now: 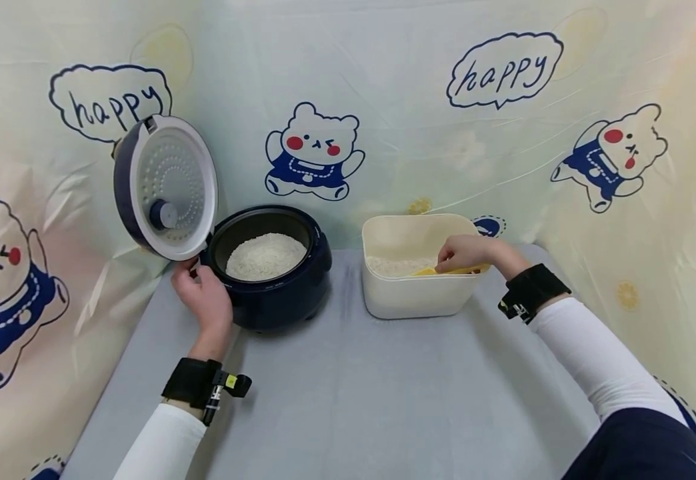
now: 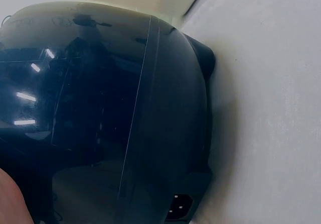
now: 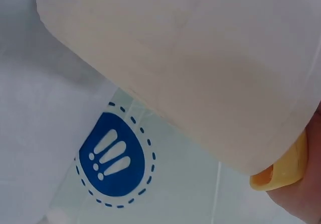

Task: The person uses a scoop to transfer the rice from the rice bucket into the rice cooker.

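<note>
1. Gripping a yellow scoop (image 1: 453,270), the right hand (image 1: 465,253) reaches over the rim of the cream bin (image 1: 414,297); its fingers are curled round the scoop's handle.
2. Inside the bin, the scoop lies low against the white rice (image 1: 393,265), near the bin's right wall.
3. From the right wrist view, the bin's outer wall (image 3: 200,73) fills most of the picture, and the end of the scoop (image 3: 281,174) sticks out past its rim beside the hand.
4. The left hand (image 1: 204,297) rests against the left side of the dark blue cooker (image 1: 282,293), just below the hinge of the raised lid (image 1: 165,187). Its fingers wrap loosely against the cooker's body; whether they truly clasp it cannot be told.
5. The cooker stands on the grey desk (image 1: 348,400), left of the bin and a little apart from it.
6. The cooker's lid stands open and upright, its pale inner face turned towards the pot.
7. The pot holds a mound of white rice (image 1: 266,257).
8. From the left wrist view, the glossy dark shell of the cooker (image 2: 125,113) is seen close up, with a power socket (image 2: 179,205) low on it and the desk (image 2: 271,108) beside it.
9. A cloth printed with bears (image 1: 312,150) and "happy" bubbles (image 1: 504,70) hangs behind and at both sides of the desk.
</note>
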Motion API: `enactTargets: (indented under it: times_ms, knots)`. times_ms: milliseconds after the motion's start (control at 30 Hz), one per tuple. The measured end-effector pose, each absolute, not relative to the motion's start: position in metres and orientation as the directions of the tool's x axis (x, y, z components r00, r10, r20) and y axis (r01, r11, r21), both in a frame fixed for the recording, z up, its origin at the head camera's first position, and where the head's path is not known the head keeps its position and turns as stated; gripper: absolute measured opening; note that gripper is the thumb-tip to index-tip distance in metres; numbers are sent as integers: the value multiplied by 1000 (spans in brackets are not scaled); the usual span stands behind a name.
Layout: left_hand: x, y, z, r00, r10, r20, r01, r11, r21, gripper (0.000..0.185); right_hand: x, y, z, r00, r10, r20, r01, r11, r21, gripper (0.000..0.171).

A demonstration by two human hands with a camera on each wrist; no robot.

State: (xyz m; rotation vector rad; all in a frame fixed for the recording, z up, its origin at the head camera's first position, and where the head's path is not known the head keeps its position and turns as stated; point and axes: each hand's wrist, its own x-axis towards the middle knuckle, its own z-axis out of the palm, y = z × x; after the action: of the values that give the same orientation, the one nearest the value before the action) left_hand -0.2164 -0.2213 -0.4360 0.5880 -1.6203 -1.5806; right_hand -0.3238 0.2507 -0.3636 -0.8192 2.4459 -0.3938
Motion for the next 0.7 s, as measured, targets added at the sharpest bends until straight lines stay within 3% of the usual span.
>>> enactTargets:
  times_ms: [467,700]
  knots:
    - [-216,-223,-434,-582,-780,230,207,132,969,34,-323,249,-362,-712,-582,-392,-375,787,-489,19]
    - [-215,-222,-435,-592,-772,232,204,135,970,33,-321,251,-363,-698,-607,-379,-375,762,-528,22]
